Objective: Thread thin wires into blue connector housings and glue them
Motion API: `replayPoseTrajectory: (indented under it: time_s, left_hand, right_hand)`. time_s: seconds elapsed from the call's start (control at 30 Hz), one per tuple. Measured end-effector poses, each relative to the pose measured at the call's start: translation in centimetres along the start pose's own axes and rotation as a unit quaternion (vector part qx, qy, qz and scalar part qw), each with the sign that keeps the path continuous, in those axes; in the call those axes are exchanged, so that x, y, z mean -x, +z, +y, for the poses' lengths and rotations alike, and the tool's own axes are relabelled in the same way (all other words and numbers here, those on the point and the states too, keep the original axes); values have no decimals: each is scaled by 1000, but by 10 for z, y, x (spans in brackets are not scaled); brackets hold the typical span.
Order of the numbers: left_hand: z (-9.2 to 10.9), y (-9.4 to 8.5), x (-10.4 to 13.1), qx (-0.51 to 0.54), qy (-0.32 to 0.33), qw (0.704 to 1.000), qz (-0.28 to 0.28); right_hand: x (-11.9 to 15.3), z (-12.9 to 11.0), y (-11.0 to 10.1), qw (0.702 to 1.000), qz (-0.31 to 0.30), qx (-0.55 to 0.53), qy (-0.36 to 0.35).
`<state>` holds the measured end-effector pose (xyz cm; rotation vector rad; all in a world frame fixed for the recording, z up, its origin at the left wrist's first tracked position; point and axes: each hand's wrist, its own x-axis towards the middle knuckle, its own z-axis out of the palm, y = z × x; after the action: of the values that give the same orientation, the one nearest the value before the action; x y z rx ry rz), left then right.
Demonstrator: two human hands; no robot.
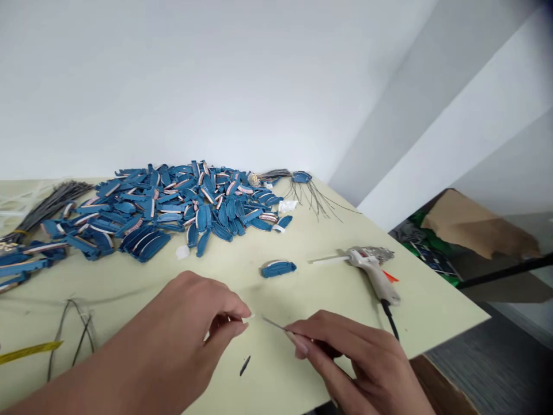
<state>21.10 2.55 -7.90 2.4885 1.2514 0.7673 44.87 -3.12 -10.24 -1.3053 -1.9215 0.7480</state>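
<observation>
My left hand (207, 323) is closed in a pinch, with a tiny pale piece (253, 316) at the fingertips, too small to name. Facing it across a small gap, my right hand (341, 357) grips a thin grey wire (274, 324) between thumb and fingers, its tip pointing toward my left fingertips. On the table below the gap lies a short dark sliver (245, 365). Just beyond my hands rests a single blue curved fabric piece (279, 268) with a pale strip along its upper edge.
A large heap of blue pieces (173, 202) spreads along the wall. A bundle of grey wires (56, 202) lies at left, more wires (317, 199) behind. At right sits a glue gun (369, 265) with a cord. Dark wire loops (71, 328) and a yellow strip (30, 351) are front left.
</observation>
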Motion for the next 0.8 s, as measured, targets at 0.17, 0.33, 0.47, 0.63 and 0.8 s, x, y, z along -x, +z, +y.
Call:
replayPoseTrajectory:
  time_s: [0.17,0.33,0.47,0.63,0.8]
  left_hand:
    - [-16,13,-20,-19,-8,995,-96]
    - [-10,50,-68,-44,-15,982,-182]
    - [0,85,-87,-50,24,975,-213]
    - [-1,102,-84,-60,74,973,-208]
    - [-11,103,-55,-76,87,978,-173]
  right_hand:
    - [5,31,-4,936,42,-198,289]
    - [-6,58,-7,927,86,-198,308]
    - [-10,68,-9,936,97,-147,304]
    - [-8,60,-7,963,107,-10,249]
    - [-4,48,-1,978,42,-23,202]
